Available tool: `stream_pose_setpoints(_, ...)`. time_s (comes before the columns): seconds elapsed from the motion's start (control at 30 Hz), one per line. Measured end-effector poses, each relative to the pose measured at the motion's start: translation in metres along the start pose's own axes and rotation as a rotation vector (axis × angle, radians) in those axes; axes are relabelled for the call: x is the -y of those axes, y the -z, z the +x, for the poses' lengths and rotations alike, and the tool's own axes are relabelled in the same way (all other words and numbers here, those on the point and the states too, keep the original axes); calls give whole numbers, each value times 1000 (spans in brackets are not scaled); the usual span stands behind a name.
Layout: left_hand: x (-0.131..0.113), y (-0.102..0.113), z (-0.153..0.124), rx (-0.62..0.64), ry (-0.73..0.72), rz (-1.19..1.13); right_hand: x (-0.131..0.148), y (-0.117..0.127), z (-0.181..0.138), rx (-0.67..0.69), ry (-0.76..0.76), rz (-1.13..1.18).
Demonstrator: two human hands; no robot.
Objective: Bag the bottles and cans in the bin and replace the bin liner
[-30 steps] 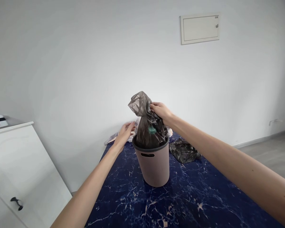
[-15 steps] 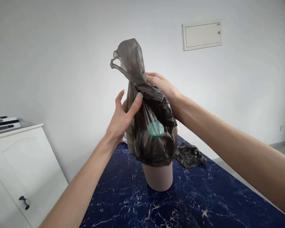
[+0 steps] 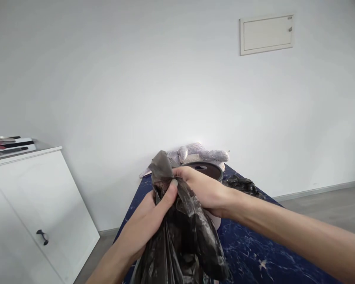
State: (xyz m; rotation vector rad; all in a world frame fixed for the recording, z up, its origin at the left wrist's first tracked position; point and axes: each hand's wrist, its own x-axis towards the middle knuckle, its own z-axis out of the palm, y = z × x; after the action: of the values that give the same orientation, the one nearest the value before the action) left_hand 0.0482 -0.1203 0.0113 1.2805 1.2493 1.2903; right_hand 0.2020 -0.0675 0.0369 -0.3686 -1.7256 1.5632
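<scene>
A dark, see-through plastic garbage bag (image 3: 177, 236) hangs in front of me, its neck bunched between both hands. My left hand (image 3: 154, 213) is closed on the neck from the left, thumb pressed on the gathered plastic. My right hand (image 3: 201, 189) grips the same neck from the right and behind; some of its fingers are hidden by the bag. Above the hands a loose end of the bag sticks up. Just behind the hands stands a trash bin (image 3: 217, 167) with a dark rim, its body mostly covered by my right hand and the bag.
A second crumpled black bag (image 3: 244, 185) lies on the blue marbled table (image 3: 254, 244), right of the bin. Fluffy grey-purple plush (image 3: 195, 152) lies at the table's far end against the wall. At left stands a white cabinet (image 3: 41, 189) with things on top.
The bag has come down and toward me, away from above the bin, whose rim now shows. Both hands have lowered and drawn together at the bag's neck. My view has shifted slightly.
</scene>
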Motion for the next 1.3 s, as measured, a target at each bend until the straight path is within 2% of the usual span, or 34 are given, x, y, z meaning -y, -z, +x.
stream_pose_setpoints(0.1, 17, 6, -1, -136, 51, 164, -17, 0, 3, 15, -126, 17)
stream_pose_setpoints(0.2, 26, 6, -2, -270, 55, 240, -26, 0, 6, -36, -199, -22)
stream_pose_setpoints(0.33, 30, -2, -5, -317, 2, 293, -27, 3, 8, -65, -279, -25)
stream_pose_setpoints(0.43, 36, -3, -6, -341, -38, 251, -24, 10, 4, -100, -320, -58)
stream_pose_setpoints(0.63, 62, 18, -2, -588, 86, -41, -30, 42, -27, -259, -223, -194)
stream_pose_setpoints(0.7, 68, 21, 0, -579, 37, -192, -35, 52, -42, -344, -204, -189)
stream_pose_setpoints(0.8, 67, 21, 2, -490, -45, -401, -42, 62, -63, -466, -233, -112)
stream_pose_setpoints(0.93, 62, 24, 3, -574, -7, -520, -56, 72, -82, -642, -206, 95)
stream_pose_setpoints(1.0, 64, 28, 4, -578, -16, -542, -64, 77, -90, -734, -164, 175)
stream_pose_setpoints(1.13, 66, 29, 3, -436, -2, -692, -78, 83, -108, -881, -94, 253)
stream_pose_setpoints(1.3, 52, 15, -3, -285, -61, -929, -91, 83, -136, -1032, -57, 266)
